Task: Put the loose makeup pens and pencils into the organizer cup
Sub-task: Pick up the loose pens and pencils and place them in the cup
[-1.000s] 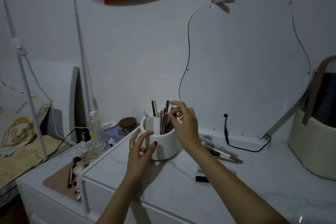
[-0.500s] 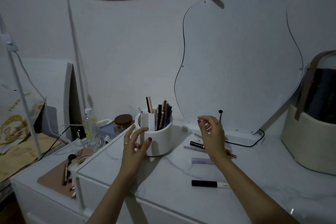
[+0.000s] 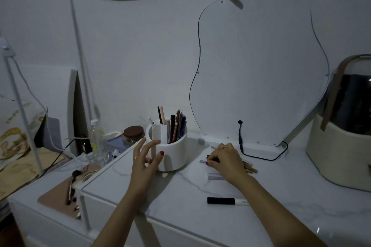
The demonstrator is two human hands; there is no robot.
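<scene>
The left hand (image 3: 147, 163) is curling around the white cup (image 3: 174, 156) on the counter (image 3: 180, 216); the right hand (image 3: 226, 162) is pinching loose pens (image 3: 249, 168) beside it.

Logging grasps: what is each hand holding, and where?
The left hand grips the organizer cup by its side wall. The right hand rests on the loose pens; grip unclear.

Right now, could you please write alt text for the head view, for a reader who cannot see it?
A person's right hand rests on loose makeup pens on a white tabletop, while the left hand holds a white organizer cup holding pencils. A black-capped pen lies apart, nearer the viewer.
</scene>
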